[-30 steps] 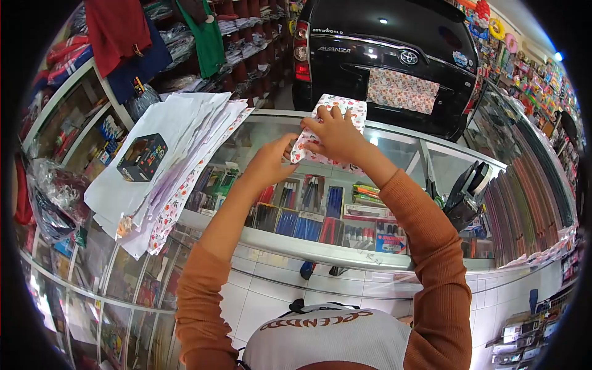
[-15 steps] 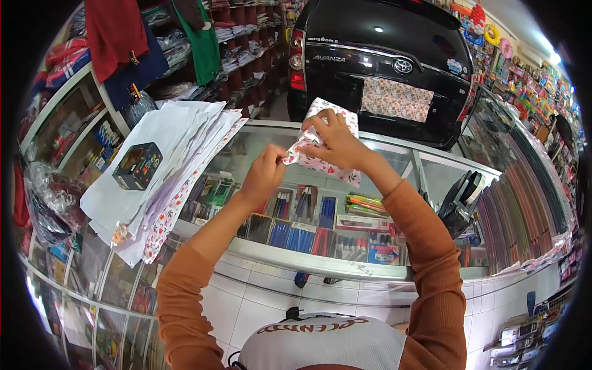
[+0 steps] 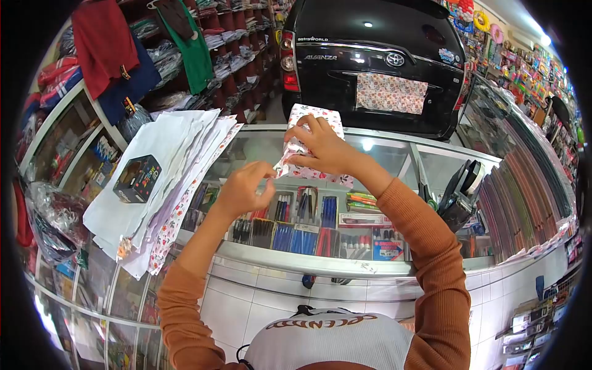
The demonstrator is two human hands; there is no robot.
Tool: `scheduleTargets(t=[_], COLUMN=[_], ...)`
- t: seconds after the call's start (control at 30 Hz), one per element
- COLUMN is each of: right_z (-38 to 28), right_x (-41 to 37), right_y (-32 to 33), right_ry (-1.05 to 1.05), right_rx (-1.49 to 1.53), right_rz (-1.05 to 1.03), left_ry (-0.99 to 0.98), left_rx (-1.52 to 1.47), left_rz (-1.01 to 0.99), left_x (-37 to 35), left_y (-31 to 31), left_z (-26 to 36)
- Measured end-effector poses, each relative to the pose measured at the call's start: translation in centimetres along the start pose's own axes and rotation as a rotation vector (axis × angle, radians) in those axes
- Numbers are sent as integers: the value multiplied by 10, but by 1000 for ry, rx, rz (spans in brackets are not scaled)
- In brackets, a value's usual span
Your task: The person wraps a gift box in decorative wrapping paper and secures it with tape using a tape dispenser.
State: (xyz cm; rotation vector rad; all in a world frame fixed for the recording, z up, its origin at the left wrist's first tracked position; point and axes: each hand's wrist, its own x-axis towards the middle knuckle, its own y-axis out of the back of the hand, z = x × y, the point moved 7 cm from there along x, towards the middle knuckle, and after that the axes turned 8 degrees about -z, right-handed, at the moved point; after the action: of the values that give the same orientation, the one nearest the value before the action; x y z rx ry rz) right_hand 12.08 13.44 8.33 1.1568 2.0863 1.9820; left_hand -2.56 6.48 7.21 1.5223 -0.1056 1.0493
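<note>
A box-shaped package in white floral wrapping paper (image 3: 316, 115) rests on the glass counter in front of me. My right hand (image 3: 324, 147) lies over it, fingers bent across the top and thumb pressing the paper at its near left side. A folded flap of that paper points toward my left hand (image 3: 245, 188). Its fingers are curled beside the flap tip, with the thumb apart from them; I see nothing held between them. The underside of the package is hidden.
Left on the counter, a small black box (image 3: 137, 179) sits on stacked paper sheets (image 3: 117, 213). A black tape dispenser (image 3: 462, 197) stands at right. Pens and markers (image 3: 296, 237) show beneath the glass countertop. Behind the counter is a black car (image 3: 376, 49).
My left hand has come away from its pinch on the paper flap, moving slightly left and down, thumb parting from the fingers. My right hand stays on the package.
</note>
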Motion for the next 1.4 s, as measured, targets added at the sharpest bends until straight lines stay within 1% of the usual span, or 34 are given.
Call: scheduleTargets(t=[0.03,0.13,0.23,0.33,0.43,0.5,0.53,0.63,0.73,0.8,0.93,1.03,1.13,1.23,1.33,1.4], right_z=[0,0,-3,-11,-16,-18,-13,-16,-22,-20,-20,-22,-23,-26,-25,-24], right_x=[1,3,6,10,10,8,10,9,7,7,6,4,5,4,5,5], right_y=[-2,-7,-14,-21,-24,-25,-30,-29,-23,-26,-29,-29,-27,-28,-29,-30], right_ry=[-3,-28,-13,2,11,30,5,-1,5,-15,-62,-62,-88,-57,-67,-68], right_rx=[-13,-75,-188,-330,-405,-438,-439,-472,-508,-506,-559,-580,-552,-628,-617,-591], right_rz=[-8,-13,-4,-23,-17,0,-20,-11,-32,-31,-11,24,-27,-3,-22,-15], left_ry=[87,221,332,355,386,431,453,505,470,412,322,405,482,575,506,452], left_rx=[-97,-107,61,-49,-249,-280,-297,-232,-128,-117,-192,-119,-174,-188,-239,-199], left_rz=[0,-30,-213,-202,-114,-122,-125,-175,-144,-96,-52,-108,-92,-143,-54,-14], left_x=[-2,-2,-5,-14,-8,-1,2,8,9,7,7,9,5,5,0,-2], left_y=[-3,-10,-10,-18,-20,-27,-30,-30,-35,-40,-37,-35,-38,-37,-43,-45], left_z=[-7,-17,-19,-30,-35,-42,-45,-42,-34,-36,-33,-26,-32,-34,-40,-38])
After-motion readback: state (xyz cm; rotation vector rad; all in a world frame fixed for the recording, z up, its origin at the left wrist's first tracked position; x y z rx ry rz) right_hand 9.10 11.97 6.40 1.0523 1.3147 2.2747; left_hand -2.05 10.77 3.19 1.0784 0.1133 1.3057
